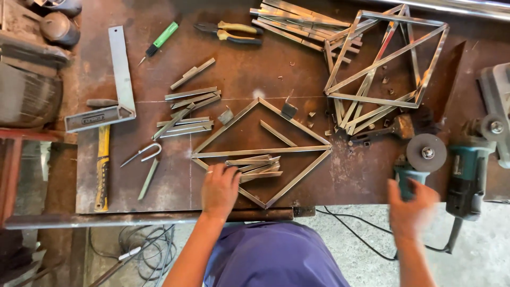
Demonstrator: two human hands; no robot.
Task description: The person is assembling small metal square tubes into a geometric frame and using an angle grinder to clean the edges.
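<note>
Pressure from the left hand [219, 187] flat on the diamond frame [261, 152] keeps it steady — right hand [411, 204], blurred, reaches the angle grinder [419, 159], grip unclear.

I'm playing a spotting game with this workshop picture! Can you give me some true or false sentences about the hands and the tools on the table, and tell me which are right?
1. The left hand rests on the diamond-shaped metal frame. True.
2. The right hand is at the teal angle grinder. True; the hand is blurred, so the grip is unclear.
3. The pliers lie inside the diamond frame. False: they lie at the far side of the table, near a green-handled screwdriver.
4. The yellow-handled hammer is in the left hand. False: it lies alone near the table's left edge, by the steel square.
5. A second angle grinder lies right of the first. True.
</note>
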